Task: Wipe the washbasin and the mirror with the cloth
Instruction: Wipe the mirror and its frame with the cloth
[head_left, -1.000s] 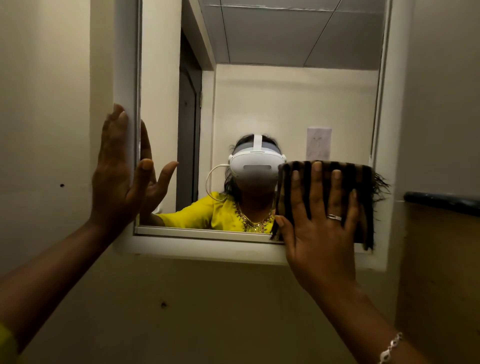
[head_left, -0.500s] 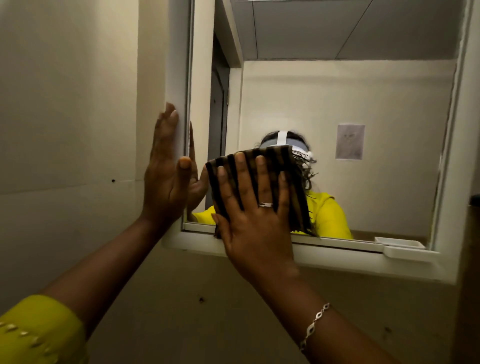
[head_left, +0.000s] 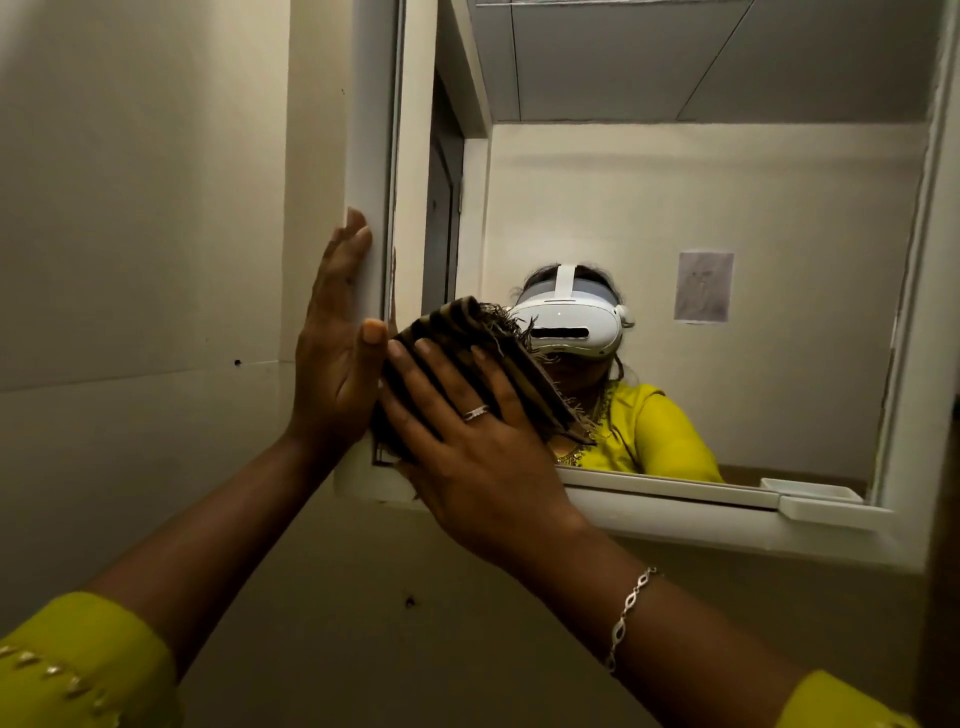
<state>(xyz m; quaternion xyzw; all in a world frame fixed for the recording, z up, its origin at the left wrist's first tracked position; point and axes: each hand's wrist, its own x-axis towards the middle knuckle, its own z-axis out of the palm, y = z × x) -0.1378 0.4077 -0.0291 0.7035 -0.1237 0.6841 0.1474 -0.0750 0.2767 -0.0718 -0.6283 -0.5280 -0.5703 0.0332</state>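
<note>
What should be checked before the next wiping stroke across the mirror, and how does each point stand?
1. Cloth flat under the right hand: ok, fingers spread over it.
2. Cloth on the mirror glass: ok, at the lower left corner.
3. Left hand clear of the stroke: ok, braced on the left side of the frame, off the glass.
4. Glass to the right unobstructed: ok.
5. Smears remaining: cannot tell.
6. Washbasin wiped: cannot tell, out of view.

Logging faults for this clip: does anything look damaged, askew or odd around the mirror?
Nothing serious. The cloth under the right hand is frayed, with loose threads along its upper edge. The wall has small dark marks, one left of the left hand, one below the mirror. The frame looks straight and intact.
</note>
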